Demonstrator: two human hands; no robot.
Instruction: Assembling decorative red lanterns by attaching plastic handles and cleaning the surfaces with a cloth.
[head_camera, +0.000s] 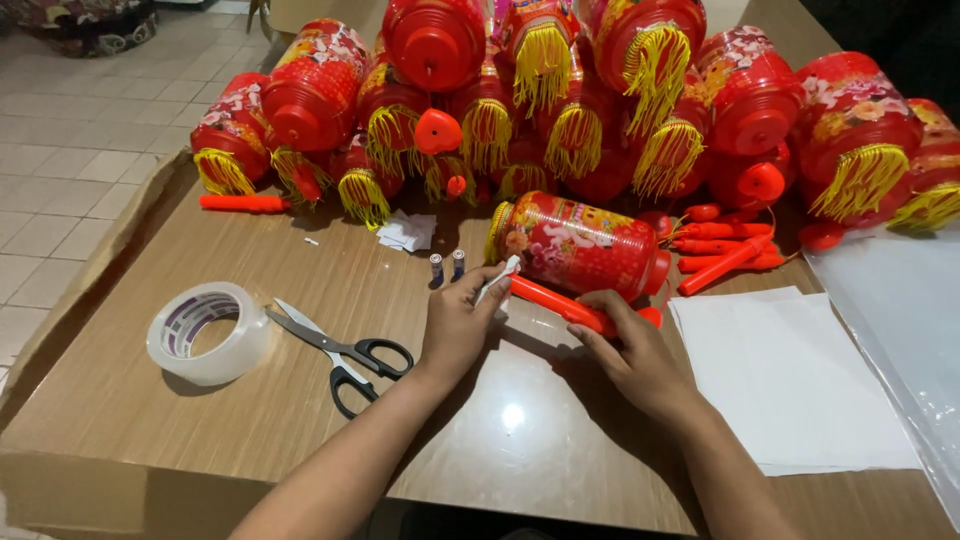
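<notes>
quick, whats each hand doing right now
Left hand: closed, pinching a small white paper piece at the end of the orange plastic stick.
Right hand: closed, gripping that stick.

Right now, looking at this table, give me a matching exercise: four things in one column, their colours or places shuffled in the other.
Things:
1. tape roll
2. scissors
3. orange stick
4. two batteries

Descriptions:
A. held between the left hand and right hand
B. clear, far left on the table
C. upright, just beyond the left hand
D. black handles, lying between the tape roll and the left hand

Pairs: 1-B, 2-D, 3-A, 4-C
</notes>
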